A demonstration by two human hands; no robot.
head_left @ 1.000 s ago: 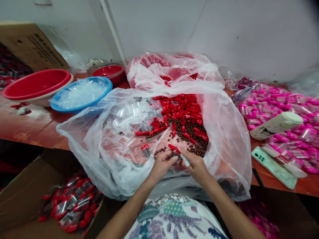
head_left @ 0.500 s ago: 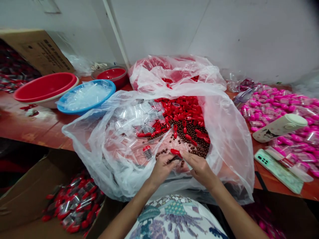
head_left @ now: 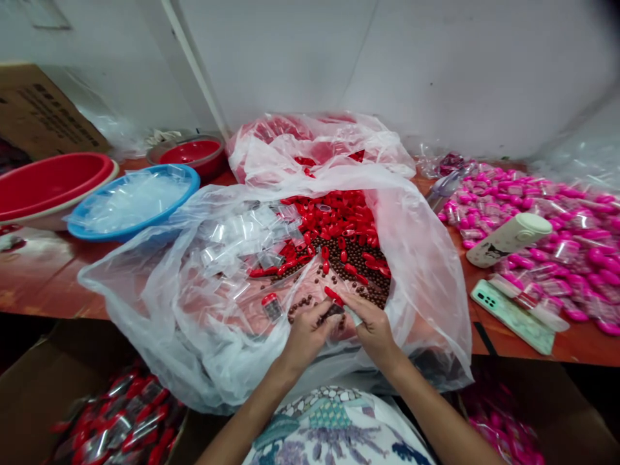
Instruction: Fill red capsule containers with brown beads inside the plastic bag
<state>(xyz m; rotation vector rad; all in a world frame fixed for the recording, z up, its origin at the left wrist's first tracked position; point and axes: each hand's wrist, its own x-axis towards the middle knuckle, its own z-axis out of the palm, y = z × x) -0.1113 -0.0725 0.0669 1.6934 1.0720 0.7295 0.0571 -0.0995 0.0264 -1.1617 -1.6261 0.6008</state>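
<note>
My left hand [head_left: 307, 332] is closed around a small dark container [head_left: 333, 310] at the near side of the open plastic bag. A red cap piece [head_left: 333, 296] sits at the fingertips, between the two hands. My right hand [head_left: 372, 326] is pinched beside it, with a small clear or white piece [head_left: 353, 316] under its fingers. Beyond the hands lie brown beads [head_left: 375, 265], a heap of red pieces [head_left: 339, 216] and clear containers [head_left: 242, 236]. One red-capped container [head_left: 272, 307] lies left of my left hand.
Blue basin [head_left: 138, 200] and red basin [head_left: 53, 184] stand left. At right are pink-capped containers [head_left: 557, 239], a white bottle [head_left: 511, 240] and a phone [head_left: 513, 316]. Below the table edge, a carton [head_left: 33, 394] holds red-capped containers [head_left: 121, 420].
The view has shifted to the right, so most things appear further left. My hands remain together, with the red piece now tilted more steeply against the dark container.
</note>
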